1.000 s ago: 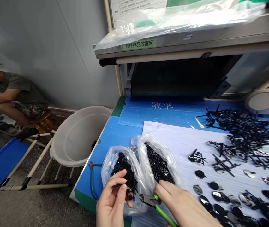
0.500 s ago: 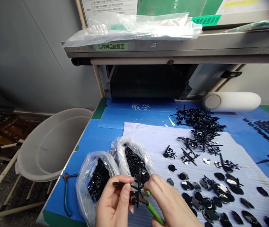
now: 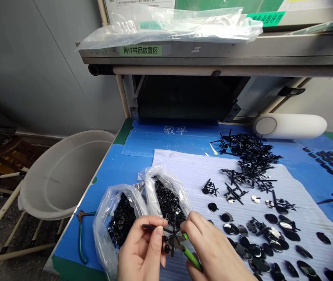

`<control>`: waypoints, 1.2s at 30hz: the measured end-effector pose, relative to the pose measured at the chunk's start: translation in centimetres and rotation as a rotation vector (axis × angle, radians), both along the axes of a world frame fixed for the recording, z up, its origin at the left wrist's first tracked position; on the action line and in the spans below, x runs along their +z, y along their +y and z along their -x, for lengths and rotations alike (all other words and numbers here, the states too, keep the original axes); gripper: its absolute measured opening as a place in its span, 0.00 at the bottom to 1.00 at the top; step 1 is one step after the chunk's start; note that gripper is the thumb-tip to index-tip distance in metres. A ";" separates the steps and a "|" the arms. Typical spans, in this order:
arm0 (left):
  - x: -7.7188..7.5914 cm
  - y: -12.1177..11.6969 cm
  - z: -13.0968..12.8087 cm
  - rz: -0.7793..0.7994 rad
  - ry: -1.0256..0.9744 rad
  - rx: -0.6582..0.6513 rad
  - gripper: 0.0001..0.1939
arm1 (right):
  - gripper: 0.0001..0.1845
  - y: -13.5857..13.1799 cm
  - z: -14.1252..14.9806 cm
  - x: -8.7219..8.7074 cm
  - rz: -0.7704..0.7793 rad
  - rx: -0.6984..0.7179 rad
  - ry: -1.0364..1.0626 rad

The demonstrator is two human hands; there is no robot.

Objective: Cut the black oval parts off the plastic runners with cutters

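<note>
view: swings right since a second ago, seated co-worker gone from frame, white roller (image 3: 290,126) now showing
left hand (image 3: 143,251): lifts black sprue (image 3: 166,236) off left bag (image 3: 116,222), now between both bags
right hand (image 3: 213,253): brings green-handled cutters (image 3: 184,246) onto sprue, jaws now at it

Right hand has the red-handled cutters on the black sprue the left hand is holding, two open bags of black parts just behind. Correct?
Not quite: the cutters in the right hand have green handles, not red, as the head view shows. The rest holds: the left hand pinches the black sprue, and two open bags of black parts lie just behind.
</note>
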State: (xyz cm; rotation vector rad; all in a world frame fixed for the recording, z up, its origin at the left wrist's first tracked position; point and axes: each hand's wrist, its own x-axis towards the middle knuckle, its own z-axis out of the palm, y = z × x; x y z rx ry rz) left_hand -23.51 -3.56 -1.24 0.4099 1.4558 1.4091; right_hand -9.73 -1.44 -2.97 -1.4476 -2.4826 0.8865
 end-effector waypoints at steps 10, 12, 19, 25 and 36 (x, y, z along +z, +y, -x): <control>-0.3 0.1 0.0 -0.019 0.074 0.052 0.11 | 0.17 -0.6 -0.3 -0.6 -0.019 0.042 -0.003; -0.3 0.2 -0.1 -0.009 0.088 0.105 0.11 | 0.18 -0.6 -0.5 -0.6 -0.037 0.031 0.032; -0.2 0.6 -0.7 -0.038 0.057 0.104 0.11 | 0.25 -0.7 -0.7 0.3 -0.096 0.006 0.085; -0.3 0.6 -0.8 -0.007 0.003 0.064 0.13 | 0.26 -0.9 -0.3 0.2 -0.010 -0.025 0.084; -0.4 0.8 -1.0 0.023 0.023 0.029 0.14 | 0.20 -0.6 -0.7 0.3 -0.085 -0.015 -0.021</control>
